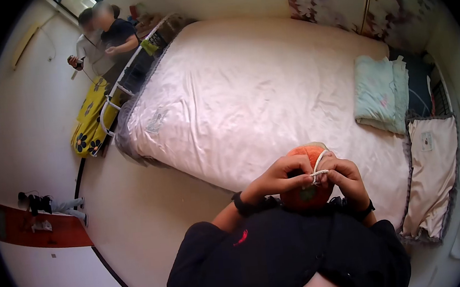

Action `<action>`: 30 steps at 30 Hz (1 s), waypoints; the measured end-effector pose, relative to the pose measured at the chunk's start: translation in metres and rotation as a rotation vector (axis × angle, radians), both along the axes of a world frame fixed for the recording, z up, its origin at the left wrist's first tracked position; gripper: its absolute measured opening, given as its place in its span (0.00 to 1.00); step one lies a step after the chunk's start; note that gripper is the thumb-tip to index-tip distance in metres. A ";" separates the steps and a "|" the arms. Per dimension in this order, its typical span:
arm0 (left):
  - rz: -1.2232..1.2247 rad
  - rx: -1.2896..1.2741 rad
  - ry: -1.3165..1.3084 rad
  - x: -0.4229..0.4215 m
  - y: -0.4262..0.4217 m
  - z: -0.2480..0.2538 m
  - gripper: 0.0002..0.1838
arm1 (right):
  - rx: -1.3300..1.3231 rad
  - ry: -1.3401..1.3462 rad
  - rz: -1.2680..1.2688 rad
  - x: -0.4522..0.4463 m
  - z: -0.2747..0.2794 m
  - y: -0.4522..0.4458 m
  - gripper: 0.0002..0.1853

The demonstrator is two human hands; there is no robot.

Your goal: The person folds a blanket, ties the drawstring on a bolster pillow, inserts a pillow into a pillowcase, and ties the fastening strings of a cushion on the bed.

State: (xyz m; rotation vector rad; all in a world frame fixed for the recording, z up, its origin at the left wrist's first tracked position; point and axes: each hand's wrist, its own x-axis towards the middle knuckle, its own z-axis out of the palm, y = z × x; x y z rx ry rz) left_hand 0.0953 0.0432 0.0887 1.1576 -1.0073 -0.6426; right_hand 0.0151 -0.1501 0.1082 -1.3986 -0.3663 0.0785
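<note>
A round orange object with green patches (308, 195) is held close to my chest, and its exact kind cannot be made out. A white cord (320, 163) runs in a loop over its front. My left hand (284, 174) pinches the cord from the left, thumb and fingertips pressed together. From the right, my right hand (345, 176) has its fingers closed on the same cord, close to the left fingertips. Dark bands circle both wrists. Part of the round object is hidden behind my fingers.
A bed with a pale pink sheet (247, 87) stands in front of me. On its right side lie a folded light green quilt (376, 95) and a cream cloth (431, 164). Beyond the metal bed end are two people (116, 36) and a yellow flowered cloth (88, 120).
</note>
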 end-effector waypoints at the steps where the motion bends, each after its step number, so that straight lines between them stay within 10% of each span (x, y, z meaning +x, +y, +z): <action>1: -0.003 0.000 0.003 0.001 0.000 0.003 0.07 | -0.038 -0.021 0.017 -0.001 0.005 -0.001 0.08; 25: 0.256 0.183 -0.293 0.000 0.008 0.024 0.09 | -0.716 -0.483 -0.134 0.013 0.017 -0.006 0.05; 30: 0.345 0.072 -0.790 0.006 -0.003 0.022 0.12 | -0.603 -0.451 -0.186 0.011 0.015 -0.003 0.03</action>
